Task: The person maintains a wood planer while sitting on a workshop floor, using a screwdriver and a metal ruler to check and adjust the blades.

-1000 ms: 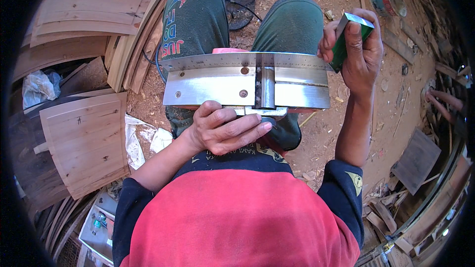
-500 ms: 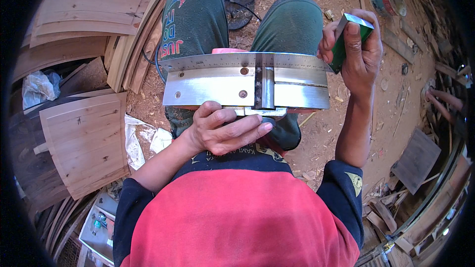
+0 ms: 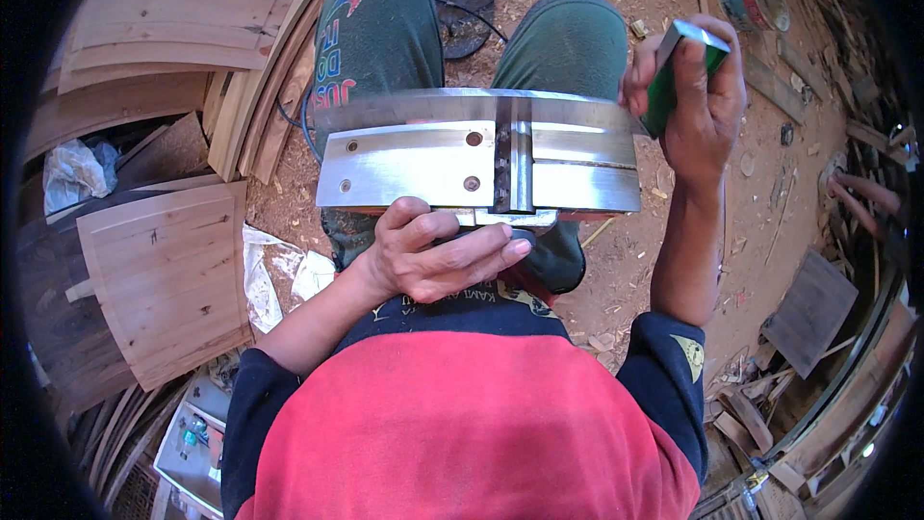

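An electric hand planer (image 3: 414, 166) lies across my lap with its shiny metal sole facing up. A slot with the cutter drum runs across the sole, right of its middle. My left hand (image 3: 438, 250) curls round the planer's near side, fingers closed by a dark knob. Raised to the right, my right hand (image 3: 710, 101) grips the green stock of a try square (image 3: 659, 108). The square's steel ruler blade (image 3: 414, 109) reaches left along the far edge of the sole and is blurred. Whether blade and sole touch, I cannot tell.
Curved wooden panels (image 3: 168, 270) and stacked boards (image 3: 178, 0) stand at the left, near a white bin (image 3: 183, 453). Wood shavings cover the floor. A paint tin (image 3: 754, 5) and a dark board (image 3: 810, 313) are at the right. Another person's limb (image 3: 866, 202) shows at the right edge.
The square's blade has shifted slightly away from me and is now blurred, with my right hand tilting a little. My left hand and the planer have hardly moved.
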### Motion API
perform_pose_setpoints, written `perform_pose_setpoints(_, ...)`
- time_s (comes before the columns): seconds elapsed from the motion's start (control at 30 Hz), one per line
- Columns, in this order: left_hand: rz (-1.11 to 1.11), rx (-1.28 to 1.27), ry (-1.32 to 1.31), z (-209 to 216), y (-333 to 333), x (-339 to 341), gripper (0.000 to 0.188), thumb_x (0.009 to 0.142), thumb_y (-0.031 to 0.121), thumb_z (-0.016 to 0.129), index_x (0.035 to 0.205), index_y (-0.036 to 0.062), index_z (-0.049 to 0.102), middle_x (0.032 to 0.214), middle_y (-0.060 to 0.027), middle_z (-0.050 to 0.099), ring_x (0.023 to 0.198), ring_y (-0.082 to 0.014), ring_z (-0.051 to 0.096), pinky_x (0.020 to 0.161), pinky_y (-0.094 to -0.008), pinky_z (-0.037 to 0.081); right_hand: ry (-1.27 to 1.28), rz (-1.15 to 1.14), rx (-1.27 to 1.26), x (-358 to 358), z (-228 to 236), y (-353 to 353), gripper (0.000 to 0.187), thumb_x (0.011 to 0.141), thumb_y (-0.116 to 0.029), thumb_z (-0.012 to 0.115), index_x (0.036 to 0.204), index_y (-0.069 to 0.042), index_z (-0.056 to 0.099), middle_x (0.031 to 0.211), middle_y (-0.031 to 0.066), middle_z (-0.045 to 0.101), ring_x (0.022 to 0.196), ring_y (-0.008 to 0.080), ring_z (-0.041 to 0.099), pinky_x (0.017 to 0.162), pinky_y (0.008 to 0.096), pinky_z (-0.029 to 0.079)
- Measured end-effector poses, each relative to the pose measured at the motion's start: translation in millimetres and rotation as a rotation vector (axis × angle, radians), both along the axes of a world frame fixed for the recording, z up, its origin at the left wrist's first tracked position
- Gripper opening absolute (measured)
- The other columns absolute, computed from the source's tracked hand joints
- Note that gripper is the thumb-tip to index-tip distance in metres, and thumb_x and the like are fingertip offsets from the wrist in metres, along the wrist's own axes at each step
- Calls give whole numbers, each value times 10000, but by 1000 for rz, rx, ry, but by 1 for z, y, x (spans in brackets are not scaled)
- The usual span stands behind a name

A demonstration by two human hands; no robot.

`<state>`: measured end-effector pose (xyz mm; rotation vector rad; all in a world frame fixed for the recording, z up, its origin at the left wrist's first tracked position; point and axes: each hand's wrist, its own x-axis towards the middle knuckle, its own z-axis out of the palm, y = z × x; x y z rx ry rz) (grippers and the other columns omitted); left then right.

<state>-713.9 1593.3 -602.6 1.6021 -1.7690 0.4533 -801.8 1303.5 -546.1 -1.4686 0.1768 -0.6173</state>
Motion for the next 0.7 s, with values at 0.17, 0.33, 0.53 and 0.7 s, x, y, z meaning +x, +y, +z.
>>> perform_pose_setpoints(0.17,2,-44,56,4,-6,-1,404,769,271,751,1170,295,790,1174,158,658,860,-86,503,754,-281,355,2,-108,99,17,-23,-26,279,1114,-319,469,1292,-103,464,866,130,624,695,190,615,681,349,550)
perform_pose_setpoints(0.33,2,-43,54,3,-5,1,404,771,272,753,1172,296,790,1181,155,659,856,-84,503,747,-277,356,205,-254,55,28,-38,-33,317,1094,-298,536,1287,-47,513,991,131,721,874,190,705,786,311,584)
perform_pose_setpoints(0.53,12,-67,64,0,-5,1,406,773,269,752,1176,293,789,1175,156,659,833,-82,489,731,-276,348,447,-364,-379,20,-41,-56,351,1036,-274,649,1291,-33,646,1113,130,721,1016,199,677,903,343,537)
perform_pose_setpoints(0.7,9,-68,78,0,-7,2,409,766,274,754,1174,284,790,1148,167,663,814,-82,484,726,-271,342,259,-661,-1297,25,-10,-38,301,920,-197,753,1204,-102,720,1101,101,711,1076,262,655,971,394,493)
